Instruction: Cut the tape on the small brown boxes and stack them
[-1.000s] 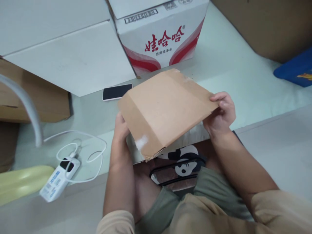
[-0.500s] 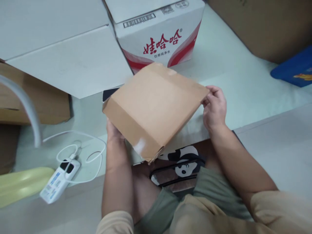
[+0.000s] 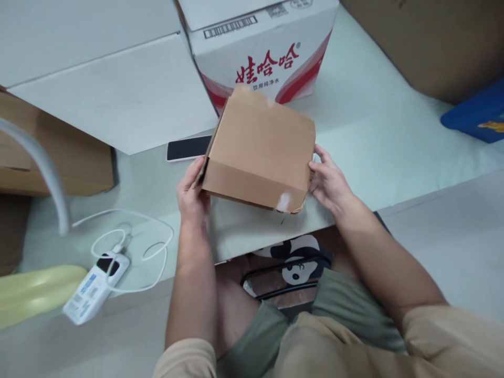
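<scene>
A flat brown cardboard box (image 3: 263,142) is held up, tilted, over the pale green tabletop. Its front side bears a whitish torn patch near the right corner. My left hand (image 3: 193,191) grips the left edge, thumb on the near corner and the other fingers partly hidden behind it. At the right edge, my right hand (image 3: 328,178) pinches the cardboard between thumb and fingers. Just left of the box lies a dark-screened phone (image 3: 188,148) on the table, partly covered by the box.
Behind stands a white carton with red lettering (image 3: 268,65), beside a large white box (image 3: 118,100). A white power bank (image 3: 96,289) with a looped white cable (image 3: 167,252) lies at left, near a yellow object (image 3: 43,291). A blue container (image 3: 474,113) sits at right. A panda-print bag (image 3: 295,270) is below the table edge.
The box has turned in my hands, so its near side now faces me more squarely. My right hand has moved left and lower, my left hand slightly up; more of the phone shows.
</scene>
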Demonstrator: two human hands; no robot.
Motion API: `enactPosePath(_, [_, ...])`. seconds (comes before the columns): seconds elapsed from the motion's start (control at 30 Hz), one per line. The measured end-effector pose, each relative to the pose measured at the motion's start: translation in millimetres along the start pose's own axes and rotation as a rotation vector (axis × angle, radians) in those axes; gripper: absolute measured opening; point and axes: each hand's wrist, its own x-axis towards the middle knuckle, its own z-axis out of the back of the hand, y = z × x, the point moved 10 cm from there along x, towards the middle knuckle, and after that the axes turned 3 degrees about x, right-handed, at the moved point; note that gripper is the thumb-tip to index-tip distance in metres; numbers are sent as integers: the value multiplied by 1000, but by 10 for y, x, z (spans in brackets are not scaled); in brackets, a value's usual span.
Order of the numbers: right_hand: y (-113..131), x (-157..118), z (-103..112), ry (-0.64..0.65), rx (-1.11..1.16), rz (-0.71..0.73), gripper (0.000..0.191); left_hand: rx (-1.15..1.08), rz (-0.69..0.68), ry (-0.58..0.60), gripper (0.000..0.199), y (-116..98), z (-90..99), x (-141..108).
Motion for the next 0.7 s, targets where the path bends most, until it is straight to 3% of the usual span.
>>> enactPosePath(0.1, [-16, 23, 26, -24, 5, 18, 79, -81, 38, -55, 48, 16, 50, -3])
enactPosePath(0.23, [34, 31, -19, -18, -23, 100, 68, -241, 191, -40, 48, 175, 68, 2])
enactPosePath(0.47, [117, 90, 194, -136, 128, 308, 73, -382, 550, -158, 11, 492, 114, -81])
enactPosePath(0.7, [215, 101, 241, -152, 90, 426, 81, -375, 599, -214, 18, 439, 34, -123])
